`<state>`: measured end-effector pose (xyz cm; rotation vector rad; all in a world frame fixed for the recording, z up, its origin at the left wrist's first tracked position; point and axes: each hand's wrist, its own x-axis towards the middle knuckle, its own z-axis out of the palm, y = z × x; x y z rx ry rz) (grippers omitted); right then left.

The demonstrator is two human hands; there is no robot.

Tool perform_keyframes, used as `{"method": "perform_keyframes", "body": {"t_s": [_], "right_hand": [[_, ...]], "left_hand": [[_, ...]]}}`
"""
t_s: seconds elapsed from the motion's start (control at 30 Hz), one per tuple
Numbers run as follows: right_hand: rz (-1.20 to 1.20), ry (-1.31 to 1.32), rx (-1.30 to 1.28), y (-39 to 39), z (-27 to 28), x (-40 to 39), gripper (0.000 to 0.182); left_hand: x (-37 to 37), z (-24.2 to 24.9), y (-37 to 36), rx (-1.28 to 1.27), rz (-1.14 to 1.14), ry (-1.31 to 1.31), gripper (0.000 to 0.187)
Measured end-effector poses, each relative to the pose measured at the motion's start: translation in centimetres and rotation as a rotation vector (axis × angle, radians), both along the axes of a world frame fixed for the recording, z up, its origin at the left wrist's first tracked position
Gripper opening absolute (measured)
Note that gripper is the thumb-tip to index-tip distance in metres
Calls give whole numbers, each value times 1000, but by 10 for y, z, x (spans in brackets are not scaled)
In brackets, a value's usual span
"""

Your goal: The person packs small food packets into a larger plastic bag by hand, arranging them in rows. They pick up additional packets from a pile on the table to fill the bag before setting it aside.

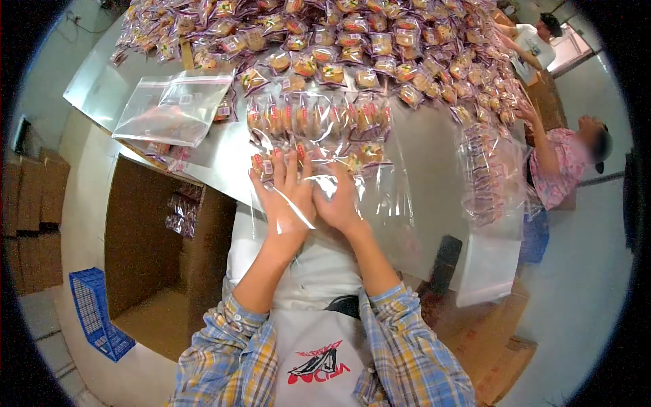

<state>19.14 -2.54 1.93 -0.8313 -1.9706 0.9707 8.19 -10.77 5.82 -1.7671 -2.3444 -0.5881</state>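
A clear plastic bag (pixel 393 183) lies on the metal table in front of me, with a row of wrapped pastries (pixel 319 119) standing side by side at its far end. A second, nearer row of wrapped pastries (pixel 369 154) is partly covered by my hands. My left hand (pixel 285 197), fingers spread, is under the clear film and reaches to the left part of the nearer row. Close beside it, my right hand (pixel 338 200) is at the middle of that row, its fingers partly hidden by glare on the film.
Many wrapped pastries (pixel 352 41) are heaped along the far side. Empty bags (pixel 176 108) lie at left, above an open cardboard box (pixel 149 244). A filled bag (pixel 485 176) lies at right. Two people (pixel 563 163) (pixel 536 47) are at the right edge. A blue crate (pixel 98 315) stands low left.
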Motion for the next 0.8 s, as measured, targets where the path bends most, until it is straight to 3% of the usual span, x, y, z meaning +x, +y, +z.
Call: {"method": "perform_keyframes", "body": {"t_s": [0.07,0.1,0.2,0.33,0.47,0.57,0.67,0.77,0.8], "right_hand": [[-234,-299,383,5,-14,15,61],[-277,-342,371,2,16,22,62],[-450,-425,400,11,3,35,56],[-196,-362,152,12,6,38,49],[-225,-298,67,13,8,28,50],[-337,-616,69,13,13,21,56],[-286,-426,-10,17,23,19,61],[-343,-565,281,17,25,11,61],[-328,-551,244,15,26,9,61]], "left_hand": [[-1,1,6,11,33,-38,49],[-4,-1,7,59,18,-15,48],[-9,-6,9,53,24,-62,45],[-6,-2,12,99,64,-61,36],[-8,-6,16,91,83,-37,29],[-6,-1,13,67,88,-77,29],[-9,-5,14,98,70,-50,31],[-7,-9,15,104,86,-6,34],[-7,-11,15,105,84,-11,34]]}}
